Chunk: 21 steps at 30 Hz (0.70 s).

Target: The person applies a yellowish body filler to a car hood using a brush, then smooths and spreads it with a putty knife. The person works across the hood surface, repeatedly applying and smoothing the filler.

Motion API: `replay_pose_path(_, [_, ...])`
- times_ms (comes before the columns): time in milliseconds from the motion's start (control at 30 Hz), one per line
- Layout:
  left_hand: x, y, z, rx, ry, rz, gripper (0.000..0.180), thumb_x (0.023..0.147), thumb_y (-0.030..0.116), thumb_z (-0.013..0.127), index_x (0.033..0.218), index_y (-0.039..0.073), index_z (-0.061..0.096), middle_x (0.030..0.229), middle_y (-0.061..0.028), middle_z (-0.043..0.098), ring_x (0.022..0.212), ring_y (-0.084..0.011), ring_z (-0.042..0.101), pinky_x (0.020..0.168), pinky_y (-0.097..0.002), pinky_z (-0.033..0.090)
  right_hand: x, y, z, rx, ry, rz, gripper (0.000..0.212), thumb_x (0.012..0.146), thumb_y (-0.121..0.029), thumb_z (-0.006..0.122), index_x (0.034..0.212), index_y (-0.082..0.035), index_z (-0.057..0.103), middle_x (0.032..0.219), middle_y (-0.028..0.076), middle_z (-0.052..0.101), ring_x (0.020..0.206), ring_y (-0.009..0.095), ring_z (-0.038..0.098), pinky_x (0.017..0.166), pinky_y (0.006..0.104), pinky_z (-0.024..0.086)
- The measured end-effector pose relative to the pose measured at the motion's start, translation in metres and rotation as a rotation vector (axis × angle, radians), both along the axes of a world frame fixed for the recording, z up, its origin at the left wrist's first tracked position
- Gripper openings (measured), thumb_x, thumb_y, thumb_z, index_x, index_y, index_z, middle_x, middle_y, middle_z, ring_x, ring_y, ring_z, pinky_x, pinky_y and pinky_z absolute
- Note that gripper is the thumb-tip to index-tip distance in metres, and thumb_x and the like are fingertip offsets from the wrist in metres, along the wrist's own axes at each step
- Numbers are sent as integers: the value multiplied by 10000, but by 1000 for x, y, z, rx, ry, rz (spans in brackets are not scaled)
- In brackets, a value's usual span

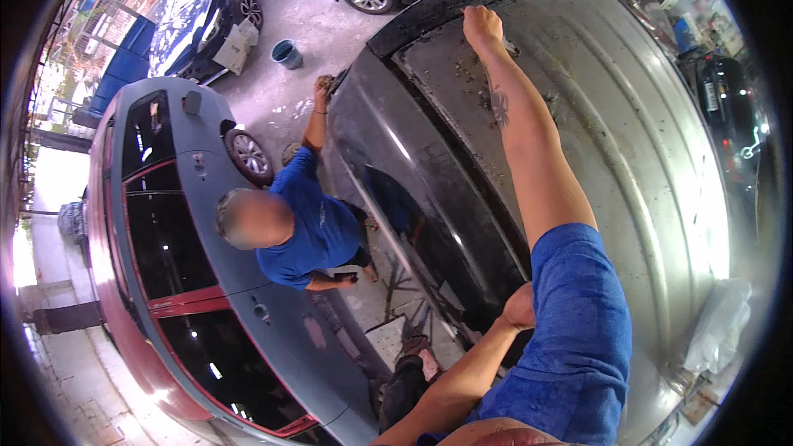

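Note:
Under my arms lies a vehicle's roof (611,140), grey and ribbed, with dark flakes scattered on its bare metal. Stretched far forward, my right hand (483,26) is closed at the dark band (429,12) along the roof's far end. Whatever its curled fingers hold, if anything, is too small to make out. Bent close to my body, my left hand (519,307) leans on the roof's left edge. My blue sleeve partly covers that hand, and its fingers are hidden. Below the edge runs the vehicle's glossy dark side (413,173).
A co-worker in a blue shirt (318,219) stands left of the vehicle, one hand (322,92) at its dark edge. Further left is a grey and red car (194,239). A bucket (287,54) stands on the floor. Clear plastic (719,326) lies at the right.

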<state>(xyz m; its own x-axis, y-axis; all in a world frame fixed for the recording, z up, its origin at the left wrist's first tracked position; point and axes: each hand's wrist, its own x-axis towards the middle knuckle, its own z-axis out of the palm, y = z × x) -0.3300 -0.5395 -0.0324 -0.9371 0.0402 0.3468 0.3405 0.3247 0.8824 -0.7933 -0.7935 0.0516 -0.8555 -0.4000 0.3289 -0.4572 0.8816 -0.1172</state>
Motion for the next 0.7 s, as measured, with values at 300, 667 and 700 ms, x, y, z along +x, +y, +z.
replay_pose_path(300, [4,-3,5,-71,49,49,131,856,149,539,863,28,491,692,-112,507,661,-283,533,644,-409,431,136,58,36,88,66,314,180,861,-93,531,902,24,661,905,164,606,816,346,651,669,423,548])
replay_pose_path(667, [2,-3,3,-96,-12,8,172,876,191,539,879,19,550,674,-109,541,650,-291,566,667,-412,462,196,69,-19,265,-15,256,223,895,-186,529,986,-55,685,1007,158,574,942,308,584,742,401,538])
replay_pose_path(700, [1,-3,3,-97,-31,13,167,876,189,538,871,23,552,674,-110,542,651,-292,566,667,-410,462,174,78,-17,169,-63,178,229,902,-193,529,1015,-61,679,1018,171,579,947,319,591,758,398,544])
